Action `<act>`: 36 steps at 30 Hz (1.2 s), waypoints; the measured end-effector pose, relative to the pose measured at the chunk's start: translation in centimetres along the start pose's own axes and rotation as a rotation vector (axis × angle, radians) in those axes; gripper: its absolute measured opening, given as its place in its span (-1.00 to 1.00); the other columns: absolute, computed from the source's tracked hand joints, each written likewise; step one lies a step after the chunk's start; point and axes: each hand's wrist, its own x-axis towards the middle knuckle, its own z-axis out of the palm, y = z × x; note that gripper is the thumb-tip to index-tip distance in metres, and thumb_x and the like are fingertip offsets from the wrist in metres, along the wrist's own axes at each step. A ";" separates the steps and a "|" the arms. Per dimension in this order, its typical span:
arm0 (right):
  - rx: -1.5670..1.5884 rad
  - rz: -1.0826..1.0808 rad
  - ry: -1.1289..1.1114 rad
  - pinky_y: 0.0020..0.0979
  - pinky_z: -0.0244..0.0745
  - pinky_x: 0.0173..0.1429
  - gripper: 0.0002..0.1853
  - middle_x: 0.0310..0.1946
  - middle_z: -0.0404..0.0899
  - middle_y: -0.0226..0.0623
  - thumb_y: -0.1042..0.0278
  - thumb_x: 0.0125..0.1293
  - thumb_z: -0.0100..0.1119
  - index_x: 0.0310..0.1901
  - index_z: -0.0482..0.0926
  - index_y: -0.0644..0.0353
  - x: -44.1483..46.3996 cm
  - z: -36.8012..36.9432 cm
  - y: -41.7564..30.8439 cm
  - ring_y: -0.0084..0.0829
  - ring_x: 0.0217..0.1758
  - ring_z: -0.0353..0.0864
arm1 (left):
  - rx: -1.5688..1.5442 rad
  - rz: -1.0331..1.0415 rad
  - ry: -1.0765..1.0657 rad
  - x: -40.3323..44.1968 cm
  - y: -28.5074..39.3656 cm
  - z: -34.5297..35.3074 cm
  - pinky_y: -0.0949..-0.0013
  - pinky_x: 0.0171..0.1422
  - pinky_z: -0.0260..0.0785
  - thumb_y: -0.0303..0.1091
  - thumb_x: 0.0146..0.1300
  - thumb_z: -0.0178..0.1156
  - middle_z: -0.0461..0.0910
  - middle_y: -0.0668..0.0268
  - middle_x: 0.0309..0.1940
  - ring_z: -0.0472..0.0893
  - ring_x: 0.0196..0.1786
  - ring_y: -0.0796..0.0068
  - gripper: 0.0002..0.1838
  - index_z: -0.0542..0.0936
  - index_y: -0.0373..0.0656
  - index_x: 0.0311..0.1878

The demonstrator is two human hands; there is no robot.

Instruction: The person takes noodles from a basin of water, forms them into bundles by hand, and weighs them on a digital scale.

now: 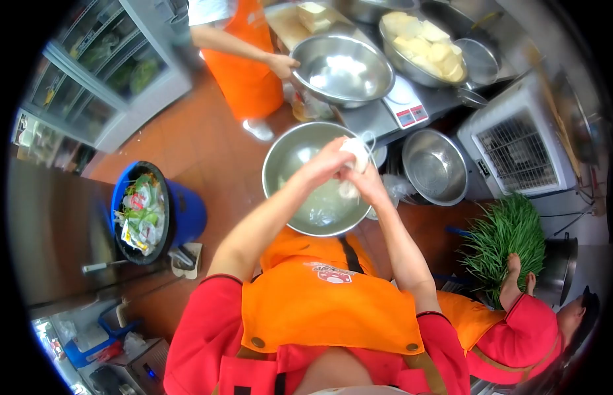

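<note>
Both my hands meet over a large steel bowl (290,148) that holds cloudy liquid. A white, wet-looking cloth or bag (354,155) is bunched between them. My left hand (328,161) is closed round its left side, and my right hand (367,183) grips it from the lower right. A thin string loops out at its upper right. Whether anything is inside the white bundle cannot be seen.
A co-worker's hand (282,66) holds an empty steel bowl (342,69) beside a scale (407,108). Behind are pale chunks (428,49) in a bowl. A blue bin (188,214) stands left; another person (517,336) handles green stalks (507,240) at right.
</note>
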 end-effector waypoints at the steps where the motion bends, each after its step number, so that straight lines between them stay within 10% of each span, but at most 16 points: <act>1: 0.070 -0.005 0.011 -0.46 0.50 -0.15 -0.54 -0.16 0.60 -0.31 0.24 0.18 0.33 0.07 0.50 0.27 0.0 -0.2 0.0 -0.51 -0.19 0.59 | 0.013 0.066 -0.028 -0.3 0.0 -0.3 0.39 0.25 0.25 -0.47 0.11 0.20 0.43 0.22 0.07 0.44 0.12 0.45 -0.39 0.28 -0.27 0.26; 9: 0.387 -0.012 0.141 -0.49 0.48 -0.39 -0.78 -0.42 0.53 -0.35 0.49 0.20 0.15 -0.11 0.50 0.31 0.6 -0.6 -2.5 -0.52 -0.44 0.55 | 0.178 0.041 -0.298 -2.2 -4.6 -0.5 0.29 0.35 0.24 -0.32 0.04 0.43 0.32 0.15 0.29 0.38 0.25 0.36 0.02 0.00 -0.21 0.48; 14: 0.167 0.005 0.190 -0.51 0.51 -0.36 -0.65 -0.37 0.55 -0.32 0.46 0.16 0.22 -0.02 0.46 0.34 0.8 -2.3 -4.0 -0.52 -0.44 0.55 | 0.324 -0.064 -0.267 -2.9 -5.5 -1.9 0.53 -0.06 0.31 -0.27 0.32 0.18 0.52 0.45 -0.21 0.44 -0.21 0.64 -0.65 0.50 -0.20 0.11; 19: -0.330 -0.018 0.075 -0.48 0.48 -0.28 -0.59 -0.31 0.59 -0.31 0.45 0.12 0.20 0.03 0.46 0.34 0.9 -4.2 -2.9 -0.56 -0.37 0.54 | 0.640 -0.163 -0.244 -2.9 -5.2 -3.4 0.46 -0.09 0.35 -0.11 0.35 0.09 0.56 0.43 -0.36 0.50 -0.27 0.60 -0.73 0.62 -0.07 -0.11; 36: 0.290 -0.100 0.031 -0.52 0.50 -0.36 -0.66 -0.39 0.54 -0.35 0.45 0.20 0.20 0.01 0.46 0.32 -2.1 0.4 -11.8 -0.55 -0.44 0.54 | 1.143 -0.134 -0.156 -0.1 -12.8 -8.0 0.32 0.29 0.27 -0.28 0.16 0.17 0.51 0.13 0.14 0.48 0.19 0.21 -0.55 0.53 0.00 0.16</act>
